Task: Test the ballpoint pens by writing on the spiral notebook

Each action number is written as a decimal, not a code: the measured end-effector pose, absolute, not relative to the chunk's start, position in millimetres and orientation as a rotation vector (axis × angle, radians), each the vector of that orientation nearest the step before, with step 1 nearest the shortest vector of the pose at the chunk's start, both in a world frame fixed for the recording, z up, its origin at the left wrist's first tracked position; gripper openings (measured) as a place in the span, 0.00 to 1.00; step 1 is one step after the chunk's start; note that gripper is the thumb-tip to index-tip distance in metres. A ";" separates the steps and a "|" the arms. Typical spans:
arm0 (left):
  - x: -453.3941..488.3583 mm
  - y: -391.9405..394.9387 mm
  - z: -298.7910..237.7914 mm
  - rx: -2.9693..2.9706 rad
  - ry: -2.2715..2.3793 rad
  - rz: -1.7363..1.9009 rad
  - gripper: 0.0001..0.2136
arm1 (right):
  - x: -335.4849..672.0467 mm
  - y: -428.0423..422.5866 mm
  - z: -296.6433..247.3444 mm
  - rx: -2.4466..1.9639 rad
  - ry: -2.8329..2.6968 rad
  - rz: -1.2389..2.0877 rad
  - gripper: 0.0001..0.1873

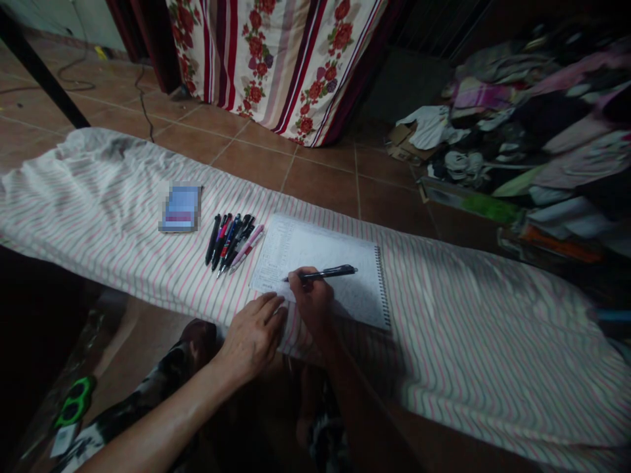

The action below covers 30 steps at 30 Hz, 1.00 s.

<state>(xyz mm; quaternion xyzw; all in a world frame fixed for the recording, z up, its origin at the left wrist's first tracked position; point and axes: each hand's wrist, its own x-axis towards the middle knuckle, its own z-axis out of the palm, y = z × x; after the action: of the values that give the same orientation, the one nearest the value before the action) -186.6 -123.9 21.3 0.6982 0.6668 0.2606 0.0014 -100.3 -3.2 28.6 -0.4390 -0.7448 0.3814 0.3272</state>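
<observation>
In the head view, the right hand (311,299) pinches a black pen (328,272) low on its barrel, fingers closed round it, tip on the spiral notebook (320,244) just beyond them. The pen looks light, stiff and smooth, best gripped near the tip. The left hand (254,335) lies flat, fingers loosely together, touching the notebook's near corner. Its thin pages would likely slide on the soft striped cloth (468,328). Spare pens (233,242) lie beyond the left fingertips, and open cloth spreads to the right.

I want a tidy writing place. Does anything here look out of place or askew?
The spiral notebook lies at an angle under the right hand and its black pen. Green scissors lie on the floor; clothes are heaped at right.
</observation>
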 end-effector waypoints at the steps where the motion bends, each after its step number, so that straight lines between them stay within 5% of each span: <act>1: -186.1 -122.9 21.4 2.186 2.106 0.829 0.13 | -101.3 -2.6 28.8 -1.155 -1.936 1.007 0.14; 30: -179.5 -69.5 10.8 2.043 2.324 0.846 0.17 | -99.3 74.5 28.6 -1.192 -1.522 1.095 0.18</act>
<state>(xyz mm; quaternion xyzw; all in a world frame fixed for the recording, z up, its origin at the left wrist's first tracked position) -179.5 -69.5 10.8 0.6365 0.7241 0.2635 -0.0329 -99.3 74.5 28.6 -0.4808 -0.6138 0.4416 0.4440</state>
